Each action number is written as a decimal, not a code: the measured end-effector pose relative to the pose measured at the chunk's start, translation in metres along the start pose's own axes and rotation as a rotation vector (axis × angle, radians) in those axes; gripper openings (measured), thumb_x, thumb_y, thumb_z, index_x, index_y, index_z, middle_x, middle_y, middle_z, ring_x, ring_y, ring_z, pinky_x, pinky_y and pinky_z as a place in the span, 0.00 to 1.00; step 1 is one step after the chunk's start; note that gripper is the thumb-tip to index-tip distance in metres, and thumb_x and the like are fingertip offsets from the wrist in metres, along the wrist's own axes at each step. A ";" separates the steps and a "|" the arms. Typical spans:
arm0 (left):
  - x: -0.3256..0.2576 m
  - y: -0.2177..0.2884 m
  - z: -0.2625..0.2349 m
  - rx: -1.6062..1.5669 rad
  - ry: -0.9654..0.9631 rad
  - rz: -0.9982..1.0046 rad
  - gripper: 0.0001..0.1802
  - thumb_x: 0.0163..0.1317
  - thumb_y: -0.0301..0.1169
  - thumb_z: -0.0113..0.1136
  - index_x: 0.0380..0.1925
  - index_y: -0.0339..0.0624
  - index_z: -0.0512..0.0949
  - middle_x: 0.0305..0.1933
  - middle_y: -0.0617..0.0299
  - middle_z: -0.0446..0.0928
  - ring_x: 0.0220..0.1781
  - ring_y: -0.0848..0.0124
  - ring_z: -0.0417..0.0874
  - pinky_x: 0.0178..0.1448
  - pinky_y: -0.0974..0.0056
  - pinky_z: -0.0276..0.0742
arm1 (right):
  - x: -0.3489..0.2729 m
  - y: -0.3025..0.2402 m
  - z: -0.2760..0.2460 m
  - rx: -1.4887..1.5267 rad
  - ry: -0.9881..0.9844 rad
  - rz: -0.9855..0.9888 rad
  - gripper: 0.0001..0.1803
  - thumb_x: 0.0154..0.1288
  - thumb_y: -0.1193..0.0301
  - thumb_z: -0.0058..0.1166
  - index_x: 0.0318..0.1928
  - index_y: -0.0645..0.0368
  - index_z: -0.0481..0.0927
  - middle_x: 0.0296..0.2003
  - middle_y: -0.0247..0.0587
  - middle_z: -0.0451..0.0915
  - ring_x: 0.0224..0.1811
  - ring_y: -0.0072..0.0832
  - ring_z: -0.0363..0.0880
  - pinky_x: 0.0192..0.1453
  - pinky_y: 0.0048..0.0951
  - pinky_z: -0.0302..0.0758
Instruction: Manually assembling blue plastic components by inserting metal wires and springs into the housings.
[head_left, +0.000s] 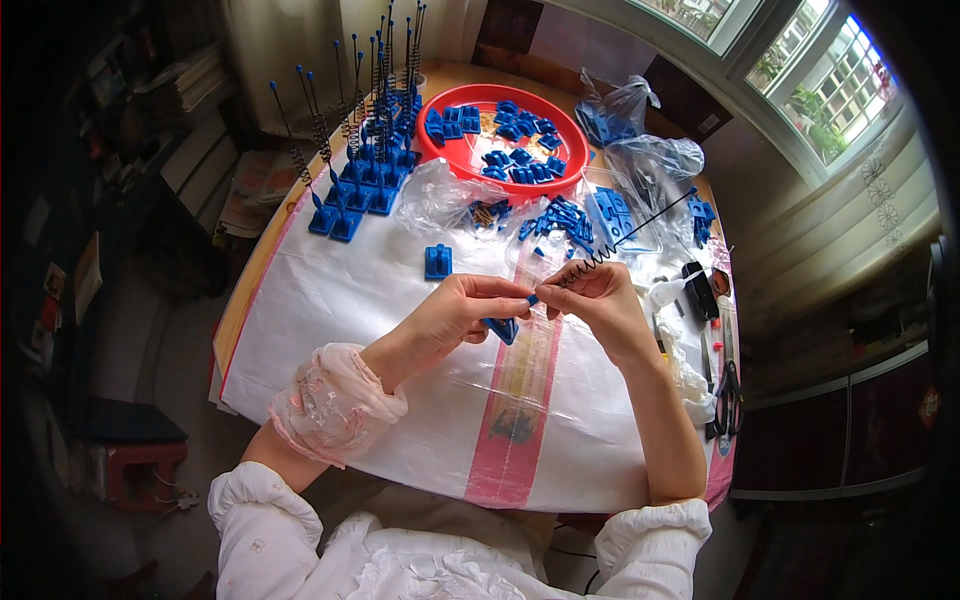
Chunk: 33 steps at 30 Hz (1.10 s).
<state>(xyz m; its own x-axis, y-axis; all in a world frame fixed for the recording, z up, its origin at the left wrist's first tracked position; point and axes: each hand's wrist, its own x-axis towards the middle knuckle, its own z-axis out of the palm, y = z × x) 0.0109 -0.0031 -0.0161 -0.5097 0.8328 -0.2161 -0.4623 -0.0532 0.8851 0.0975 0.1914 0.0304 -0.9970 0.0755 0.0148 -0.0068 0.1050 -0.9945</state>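
Observation:
My left hand (450, 312) is closed on a blue plastic base (506, 331), which sticks out below its fingers. In a pinch, my right hand (605, 305) grips a black spring wire (591, 264) near its lower end. The wire is coiled by the hand, runs straight up to the right and ends in a blue tip. Between both hands' fingertips shows a small blue piece (533, 299); how it joins the wire is hidden by my fingers. A separate blue base (438, 261) lies on the white cloth just beyond my left hand.
Several blue bases with upright spring wires (370, 170) stand at the far left. A red round tray (572, 125) holds blue parts. Loose blue pieces (560, 222) and clear plastic bags (655, 155) lie beyond my hands. Black-handled scissors (730, 395) rest at the right edge.

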 end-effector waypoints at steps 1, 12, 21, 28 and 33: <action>0.000 0.000 0.000 -0.007 0.006 -0.004 0.15 0.62 0.37 0.67 0.47 0.46 0.83 0.35 0.70 0.84 0.29 0.89 0.76 0.28 0.79 0.58 | 0.000 0.000 0.001 0.001 -0.001 0.000 0.08 0.60 0.73 0.67 0.36 0.66 0.86 0.28 0.37 0.84 0.29 0.20 0.81 0.36 0.21 0.76; 0.000 0.001 0.001 -0.083 0.014 -0.033 0.16 0.64 0.40 0.65 0.48 0.45 0.82 0.38 0.68 0.84 0.34 0.85 0.81 0.35 0.79 0.67 | 0.000 -0.001 0.000 -0.002 -0.009 -0.013 0.07 0.60 0.74 0.67 0.35 0.65 0.86 0.27 0.36 0.84 0.29 0.20 0.81 0.36 0.21 0.76; 0.001 -0.001 -0.002 -0.053 -0.036 -0.021 0.16 0.60 0.36 0.69 0.46 0.45 0.81 0.38 0.67 0.83 0.36 0.84 0.81 0.33 0.79 0.64 | 0.000 0.000 -0.001 0.001 0.007 -0.008 0.07 0.60 0.74 0.67 0.35 0.66 0.86 0.27 0.37 0.84 0.29 0.20 0.81 0.36 0.22 0.76; 0.001 -0.001 -0.001 -0.085 -0.020 -0.034 0.14 0.60 0.37 0.69 0.44 0.47 0.81 0.38 0.67 0.83 0.37 0.84 0.81 0.35 0.79 0.67 | -0.001 -0.002 0.000 -0.002 0.003 -0.006 0.07 0.60 0.74 0.67 0.35 0.66 0.86 0.27 0.37 0.84 0.29 0.20 0.81 0.35 0.21 0.76; 0.001 -0.002 -0.002 -0.083 -0.015 -0.030 0.12 0.63 0.38 0.67 0.43 0.48 0.81 0.39 0.68 0.83 0.40 0.81 0.83 0.42 0.77 0.73 | 0.000 -0.001 0.000 -0.008 -0.006 -0.006 0.08 0.60 0.73 0.68 0.35 0.66 0.86 0.27 0.37 0.84 0.29 0.20 0.81 0.35 0.21 0.76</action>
<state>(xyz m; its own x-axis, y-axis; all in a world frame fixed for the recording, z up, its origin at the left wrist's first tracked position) 0.0096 -0.0031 -0.0190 -0.4839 0.8428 -0.2356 -0.5360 -0.0726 0.8411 0.0975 0.1913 0.0315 -0.9974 0.0686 0.0198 -0.0120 0.1129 -0.9935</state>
